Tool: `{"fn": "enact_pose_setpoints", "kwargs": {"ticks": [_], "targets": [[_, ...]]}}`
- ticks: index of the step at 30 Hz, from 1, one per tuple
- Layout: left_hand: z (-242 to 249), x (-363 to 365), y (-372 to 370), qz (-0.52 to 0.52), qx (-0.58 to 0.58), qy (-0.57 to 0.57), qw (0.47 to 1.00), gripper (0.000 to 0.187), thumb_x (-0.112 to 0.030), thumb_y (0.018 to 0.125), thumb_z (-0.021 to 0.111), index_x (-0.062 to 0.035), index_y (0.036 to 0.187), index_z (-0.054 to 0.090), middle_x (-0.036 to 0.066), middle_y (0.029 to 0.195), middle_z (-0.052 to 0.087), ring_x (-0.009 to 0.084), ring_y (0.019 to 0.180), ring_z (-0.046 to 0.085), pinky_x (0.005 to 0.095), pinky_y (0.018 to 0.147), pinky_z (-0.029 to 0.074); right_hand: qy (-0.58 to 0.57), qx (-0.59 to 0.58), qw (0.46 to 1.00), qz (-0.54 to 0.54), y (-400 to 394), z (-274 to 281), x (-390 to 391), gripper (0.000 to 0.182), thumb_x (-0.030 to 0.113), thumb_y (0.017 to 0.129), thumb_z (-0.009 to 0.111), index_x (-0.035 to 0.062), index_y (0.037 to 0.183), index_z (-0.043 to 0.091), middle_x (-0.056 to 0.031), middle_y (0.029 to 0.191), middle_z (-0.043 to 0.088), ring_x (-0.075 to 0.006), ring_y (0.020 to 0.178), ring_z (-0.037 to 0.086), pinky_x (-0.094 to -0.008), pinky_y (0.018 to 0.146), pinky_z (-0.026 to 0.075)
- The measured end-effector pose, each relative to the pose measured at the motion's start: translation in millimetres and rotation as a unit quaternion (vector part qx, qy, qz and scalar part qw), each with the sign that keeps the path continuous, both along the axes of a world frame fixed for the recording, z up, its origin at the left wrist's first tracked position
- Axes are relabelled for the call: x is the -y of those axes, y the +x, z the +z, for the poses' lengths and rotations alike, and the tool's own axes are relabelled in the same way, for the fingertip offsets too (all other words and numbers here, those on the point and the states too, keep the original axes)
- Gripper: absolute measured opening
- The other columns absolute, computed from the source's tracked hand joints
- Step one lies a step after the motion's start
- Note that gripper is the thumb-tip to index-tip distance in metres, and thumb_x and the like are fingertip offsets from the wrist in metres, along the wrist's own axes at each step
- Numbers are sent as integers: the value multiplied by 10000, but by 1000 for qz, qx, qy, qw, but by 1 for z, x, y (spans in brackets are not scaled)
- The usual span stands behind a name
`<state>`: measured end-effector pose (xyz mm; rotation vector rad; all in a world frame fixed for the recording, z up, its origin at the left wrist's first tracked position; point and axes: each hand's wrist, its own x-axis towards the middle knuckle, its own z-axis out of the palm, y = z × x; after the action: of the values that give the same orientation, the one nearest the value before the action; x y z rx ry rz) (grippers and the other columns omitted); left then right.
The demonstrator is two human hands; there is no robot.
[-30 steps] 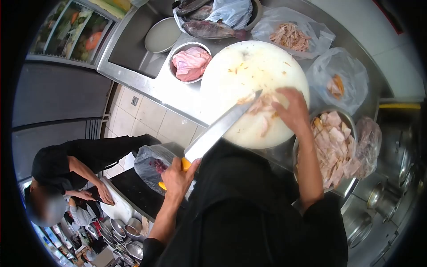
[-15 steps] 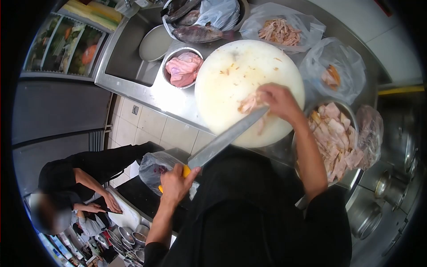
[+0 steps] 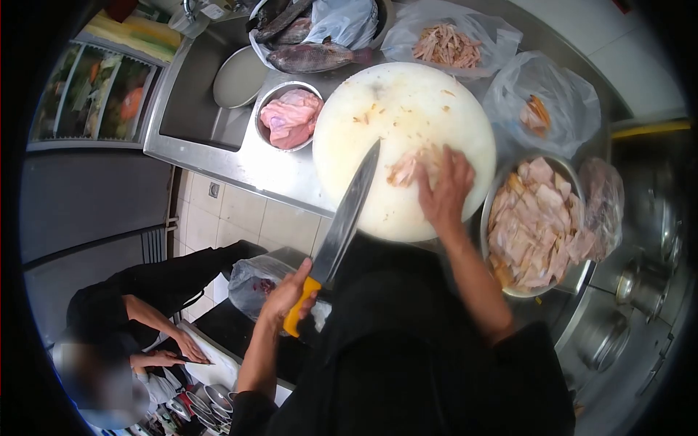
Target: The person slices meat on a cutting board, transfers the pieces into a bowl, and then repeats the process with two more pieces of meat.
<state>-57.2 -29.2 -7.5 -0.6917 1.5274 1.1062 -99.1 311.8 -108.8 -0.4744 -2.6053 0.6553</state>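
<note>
My left hand [image 3: 287, 292] is wrapped round the yellow handle of a long kitchen knife [image 3: 347, 214], its blade slanting up across the front left of the round white cutting board [image 3: 349, 109]. A small heap of pale sliced meat [image 3: 404, 167] lies on the board, right of the knife tip and apart from it. My right hand [image 3: 447, 189] rests over the right side of this heap, fingers spread and pointing away from me; they partly hide it. Small scraps dot the board.
Right of the board stands a metal bowl of pale meat pieces [image 3: 534, 225]. Behind are bags of shredded meat [image 3: 447, 47] and orange-edged pieces [image 3: 536, 115]. Left are a bowl of raw pink meat [image 3: 292, 116], whole fish [image 3: 313, 58] and a sink [image 3: 189, 109]. Another person [image 3: 109, 320] cuts at lower left.
The knife has moved off the meat, its tip now pointing up the board. My right hand has gone from bunched fingers to spread ones over the heap. The view has shifted slightly.
</note>
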Motion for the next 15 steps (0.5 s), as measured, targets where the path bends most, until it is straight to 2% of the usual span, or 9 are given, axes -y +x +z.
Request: {"fn": "enact_pose_setpoints", "kwargs": {"ticks": [1, 4, 5, 8, 9, 15], "targets": [[-5, -3, 0, -10, -1, 16, 1000, 735, -692, 1029, 376, -46, 718, 537, 8, 515, 462, 120, 386, 462, 255, 404, 384, -3, -3, 1000, -7, -4, -4, 7, 759, 462, 898, 723, -21, 1432, 486, -257, 1380, 456, -448, 1256, 395, -580, 1047, 352], [-18, -16, 0, -37, 4, 57, 998, 736, -703, 1024, 372, -50, 720, 524, 4, 509, 448, 121, 386, 460, 255, 400, 382, -26, -14, 1000, 6, -16, -4, 27, 777, 470, 883, 735, -27, 1426, 486, -265, 1373, 452, -451, 1251, 393, -579, 1043, 359], [-21, -22, -2, -47, 12, 66, 997, 738, -708, 1022, 369, -52, 720, 522, 4, 509, 448, 119, 387, 461, 256, 400, 383, -35, -16, 999, 3, -19, -3, 32, 778, 417, 853, 780, -32, 1416, 486, -265, 1355, 451, -447, 1243, 393, -580, 1041, 361], [-25, -36, -3, -76, 20, 85, 993, 755, -734, 1014, 341, -61, 721, 517, 1, 509, 453, 112, 390, 462, 253, 403, 388, -69, -38, 997, 5, -28, -9, 45, 738, 312, 835, 809, -26, 1408, 489, -254, 1333, 454, -439, 1236, 397, -582, 1039, 361], [-25, -39, -3, -85, 23, 85, 993, 757, -736, 1013, 334, -61, 723, 517, 0, 510, 454, 110, 391, 464, 251, 403, 388, -84, -54, 995, -3, -29, -8, 49, 646, 177, 833, 797, -13, 1383, 516, -236, 1306, 469, -425, 1216, 410, -567, 1033, 371], [-16, -48, -11, -74, 43, 104, 991, 743, -721, 1022, 334, -64, 729, 521, -5, 513, 448, 102, 363, 448, 236, 390, 393, -146, -119, 982, -22, -38, -12, 47, 444, 36, 843, 715, 8, 1275, 620, -203, 1263, 508, -399, 1166, 444, -511, 1004, 409]]}}
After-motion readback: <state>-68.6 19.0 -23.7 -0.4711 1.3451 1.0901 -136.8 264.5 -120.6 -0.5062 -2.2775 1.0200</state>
